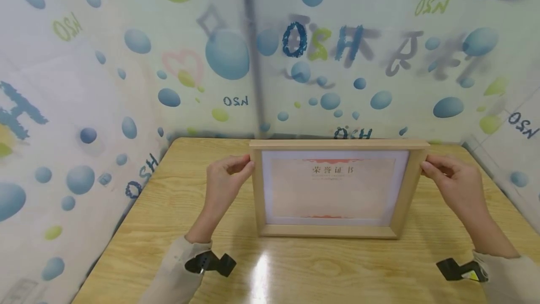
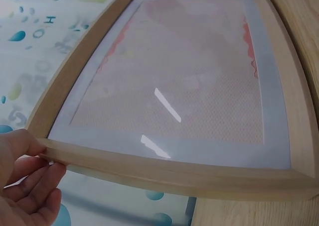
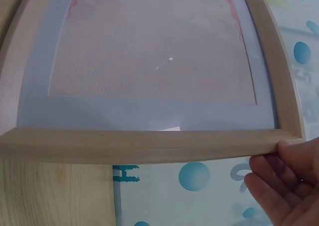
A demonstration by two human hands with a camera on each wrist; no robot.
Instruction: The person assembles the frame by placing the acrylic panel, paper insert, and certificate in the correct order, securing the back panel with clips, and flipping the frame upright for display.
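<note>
A light wooden picture frame [image 1: 329, 231] stands upright on its long lower edge on the table, holding a pink certificate [image 1: 333, 191] with red trim inside a pale mat. My left hand [image 1: 228, 177] pinches its upper left corner, thumb in front. At the upper right corner, my right hand [image 1: 457, 184] pinches the other side rail the same way. In the left wrist view the left fingers [image 2: 37, 191] curl behind the rail. The right wrist view has the right thumb [image 3: 294, 154] against the frame's corner. The back of the frame is hidden.
The wood-grain table [image 1: 168, 210] extends around the frame on all sides. Behind it and at both sides hang printed curtains [image 1: 202, 97] with blue and green spots. A black wrist strap [image 1: 211, 262] sits on each sleeve.
</note>
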